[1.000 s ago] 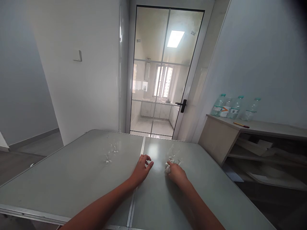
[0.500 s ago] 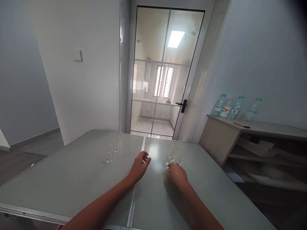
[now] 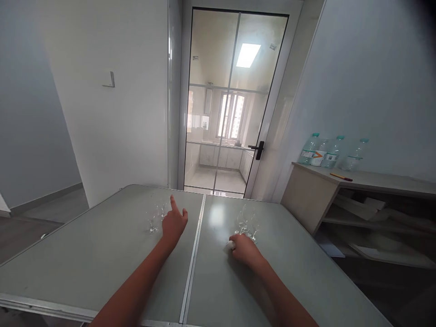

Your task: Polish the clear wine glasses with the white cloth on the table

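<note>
My left hand (image 3: 173, 224) hovers open over the grey table (image 3: 102, 254), fingers stretched toward a small group of clear stemmed glasses (image 3: 155, 218) just to its left. My right hand (image 3: 242, 249) rests on the table, closed around a small white wad (image 3: 230, 245), perhaps cloth or tissue. Right in front of that hand stands a second cluster of clear glasses (image 3: 248, 223), close to the knuckles.
A seam (image 3: 192, 268) runs down the middle of the table. Behind it is a glass door (image 3: 231, 104) with a black handle. At the right stands a wooden shelf unit (image 3: 357, 200) with several water bottles (image 3: 332, 152) on top.
My left hand has moved left from the table's middle seam toward the left group of glasses, with fingers now extended. My right hand has shifted slightly left and nearer, still holding the white wad.
</note>
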A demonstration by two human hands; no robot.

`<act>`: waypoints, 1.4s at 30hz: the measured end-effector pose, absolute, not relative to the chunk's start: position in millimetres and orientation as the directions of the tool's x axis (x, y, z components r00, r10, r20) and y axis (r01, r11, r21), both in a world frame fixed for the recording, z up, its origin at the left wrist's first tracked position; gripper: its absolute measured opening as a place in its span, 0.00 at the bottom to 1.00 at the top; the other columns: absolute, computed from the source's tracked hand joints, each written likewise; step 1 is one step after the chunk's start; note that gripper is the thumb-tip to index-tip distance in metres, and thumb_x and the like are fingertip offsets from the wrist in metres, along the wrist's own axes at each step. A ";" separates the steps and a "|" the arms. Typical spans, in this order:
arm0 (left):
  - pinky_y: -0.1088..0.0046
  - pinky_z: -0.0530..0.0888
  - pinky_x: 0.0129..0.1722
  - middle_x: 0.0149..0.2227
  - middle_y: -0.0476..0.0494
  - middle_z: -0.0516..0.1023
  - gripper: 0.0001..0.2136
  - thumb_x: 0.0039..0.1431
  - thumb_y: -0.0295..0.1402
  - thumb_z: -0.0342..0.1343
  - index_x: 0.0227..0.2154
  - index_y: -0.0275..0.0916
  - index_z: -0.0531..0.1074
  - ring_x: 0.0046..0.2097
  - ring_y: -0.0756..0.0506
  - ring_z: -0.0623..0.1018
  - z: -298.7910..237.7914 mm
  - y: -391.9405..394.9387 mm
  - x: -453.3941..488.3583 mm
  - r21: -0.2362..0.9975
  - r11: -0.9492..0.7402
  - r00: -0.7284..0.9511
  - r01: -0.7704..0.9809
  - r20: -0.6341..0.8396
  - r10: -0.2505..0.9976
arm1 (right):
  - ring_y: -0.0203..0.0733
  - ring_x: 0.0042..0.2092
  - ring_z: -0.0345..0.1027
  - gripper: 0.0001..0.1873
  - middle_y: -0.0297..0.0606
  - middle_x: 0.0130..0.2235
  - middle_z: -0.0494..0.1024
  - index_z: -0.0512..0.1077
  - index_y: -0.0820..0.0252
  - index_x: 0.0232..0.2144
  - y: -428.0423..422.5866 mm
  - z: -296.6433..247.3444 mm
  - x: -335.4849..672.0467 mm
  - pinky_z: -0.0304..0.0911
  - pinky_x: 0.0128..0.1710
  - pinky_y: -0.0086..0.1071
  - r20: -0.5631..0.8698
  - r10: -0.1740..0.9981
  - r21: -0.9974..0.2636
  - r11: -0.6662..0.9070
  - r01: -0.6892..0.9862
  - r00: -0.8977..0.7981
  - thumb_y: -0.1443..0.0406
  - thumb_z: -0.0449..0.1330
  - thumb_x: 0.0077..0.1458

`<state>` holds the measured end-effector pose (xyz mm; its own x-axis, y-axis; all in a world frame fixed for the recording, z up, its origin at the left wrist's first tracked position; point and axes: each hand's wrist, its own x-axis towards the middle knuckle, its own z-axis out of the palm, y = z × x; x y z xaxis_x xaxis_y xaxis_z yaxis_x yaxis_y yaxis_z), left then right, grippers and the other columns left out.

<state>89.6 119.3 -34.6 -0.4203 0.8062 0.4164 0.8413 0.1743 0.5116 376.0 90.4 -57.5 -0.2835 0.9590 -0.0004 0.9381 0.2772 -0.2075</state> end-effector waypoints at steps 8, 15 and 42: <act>0.67 0.66 0.30 0.31 0.37 0.79 0.37 0.67 0.38 0.45 0.71 0.33 0.32 0.31 0.36 0.80 -45.9 137.0 60.4 0.433 0.294 -0.462 0.852 0.359 0.811 | 0.44 0.40 0.75 0.14 0.41 0.35 0.82 0.79 0.59 0.31 91.4 -56.9 375.7 0.52 0.31 0.28 0.000 0.947 -0.227 0.313 0.922 -0.322 0.76 0.58 0.45; 0.70 0.62 0.29 0.33 0.39 0.80 0.18 0.69 0.36 0.44 0.58 0.36 0.61 0.35 0.38 0.81 -51.0 143.5 56.5 0.428 0.194 -0.402 0.883 0.475 0.783 | 0.44 0.39 0.75 0.13 0.43 0.36 0.82 0.78 0.60 0.31 91.8 -55.3 375.3 0.50 0.31 0.29 -0.005 0.948 -0.251 0.307 0.918 -0.319 0.76 0.59 0.44; 0.73 0.72 0.34 0.30 0.50 0.77 0.13 0.67 0.33 0.52 0.53 0.43 0.64 0.30 0.49 0.77 -68.1 82.5 152.3 0.391 -0.767 0.319 0.509 0.742 0.590 | 0.37 0.30 0.61 0.06 0.30 0.28 0.70 0.67 0.56 0.33 84.4 -55.0 355.2 0.54 0.32 0.29 0.534 0.766 -0.541 0.634 0.552 -0.357 0.70 0.60 0.52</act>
